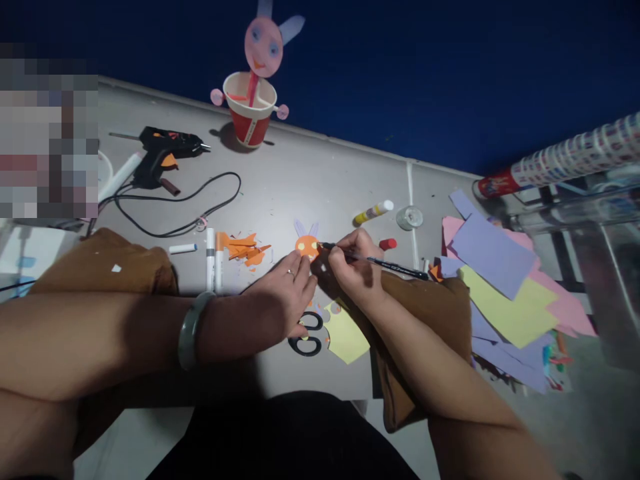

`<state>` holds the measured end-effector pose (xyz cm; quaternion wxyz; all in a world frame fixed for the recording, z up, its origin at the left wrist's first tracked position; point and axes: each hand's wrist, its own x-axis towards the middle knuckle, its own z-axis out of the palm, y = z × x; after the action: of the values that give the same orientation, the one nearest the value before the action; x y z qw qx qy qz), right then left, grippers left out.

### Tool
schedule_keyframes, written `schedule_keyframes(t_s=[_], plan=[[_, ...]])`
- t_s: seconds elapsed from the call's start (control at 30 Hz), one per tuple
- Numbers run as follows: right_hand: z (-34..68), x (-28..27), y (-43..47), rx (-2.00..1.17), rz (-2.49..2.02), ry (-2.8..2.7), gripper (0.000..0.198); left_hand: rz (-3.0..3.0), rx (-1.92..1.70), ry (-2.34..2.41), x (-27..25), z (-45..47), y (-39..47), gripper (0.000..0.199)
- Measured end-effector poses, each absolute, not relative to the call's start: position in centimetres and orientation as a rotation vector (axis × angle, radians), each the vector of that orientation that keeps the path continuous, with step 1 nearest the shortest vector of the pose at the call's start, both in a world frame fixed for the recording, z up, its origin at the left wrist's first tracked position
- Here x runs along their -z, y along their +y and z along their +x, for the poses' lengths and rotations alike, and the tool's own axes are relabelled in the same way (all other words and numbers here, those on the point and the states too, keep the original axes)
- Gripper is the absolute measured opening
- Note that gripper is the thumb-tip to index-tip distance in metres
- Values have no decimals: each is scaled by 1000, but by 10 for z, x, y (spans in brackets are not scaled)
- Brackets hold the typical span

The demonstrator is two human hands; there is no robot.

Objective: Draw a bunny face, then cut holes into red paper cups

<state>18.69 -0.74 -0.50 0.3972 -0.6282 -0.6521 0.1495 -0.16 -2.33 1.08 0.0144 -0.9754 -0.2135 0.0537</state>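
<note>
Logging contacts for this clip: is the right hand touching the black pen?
Touching. The head view shows the right hand gripping the black pen near its tip.

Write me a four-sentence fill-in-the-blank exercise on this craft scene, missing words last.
1. The right hand holds a pen whose body is mostly ____.
2. The left hand rests on a small paper face coloured ____.
3. The cup is mostly ____ outside.
4. In the picture, the glue gun lies to the cup's ____.

Missing words: black; orange; red; left.
</note>
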Motion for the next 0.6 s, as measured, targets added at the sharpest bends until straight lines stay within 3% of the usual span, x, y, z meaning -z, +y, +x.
schedule_keyframes(t_s=[0.6], plan=[[188,4,-6,-325,-1549,-1660,16,-3077,-230,-712,-11,1,-23,96]])
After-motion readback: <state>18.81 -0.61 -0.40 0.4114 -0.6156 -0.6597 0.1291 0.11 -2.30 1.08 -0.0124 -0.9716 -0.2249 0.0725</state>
